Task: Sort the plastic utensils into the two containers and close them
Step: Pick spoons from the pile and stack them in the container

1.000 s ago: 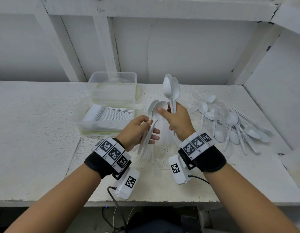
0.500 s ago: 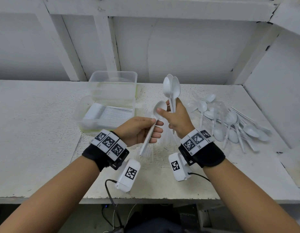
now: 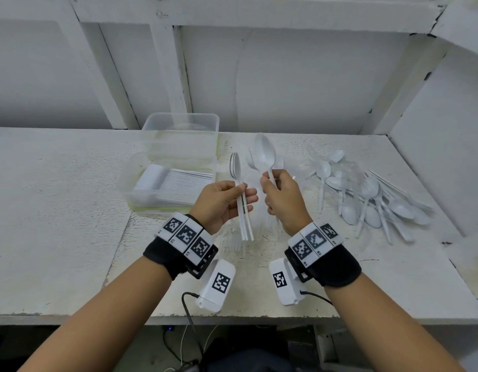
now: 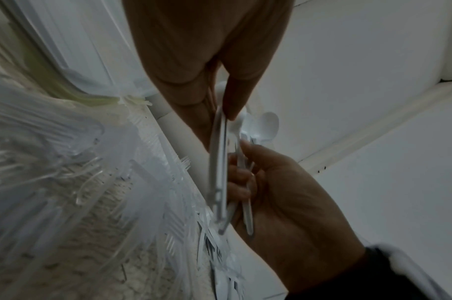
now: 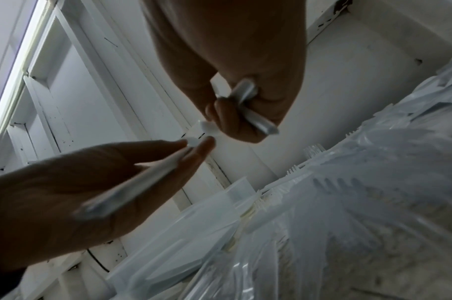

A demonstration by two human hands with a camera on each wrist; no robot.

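1. Spanning your view, the table point(image 3: 58, 210) carries two clear tubs point(image 3: 179, 146) at back left, the near one holding stacked white utensils.
2. Loose spoons point(image 3: 366, 194) lie piled at right.
3. Your left hand point(image 3: 219, 202) pinches a spoon bundle point(image 3: 242, 200), bowls up.
4. Your right hand point(image 3: 282, 200) curls round other spoons point(image 3: 264, 154), held upright.

spoons point(image 3: 377, 200): white plastic, glossy, smooth
containers point(image 3: 179, 146): clear plastic
counter point(image 3: 58, 210): white paint, rough, matt
wrist straps point(image 3: 339, 267): black cloth
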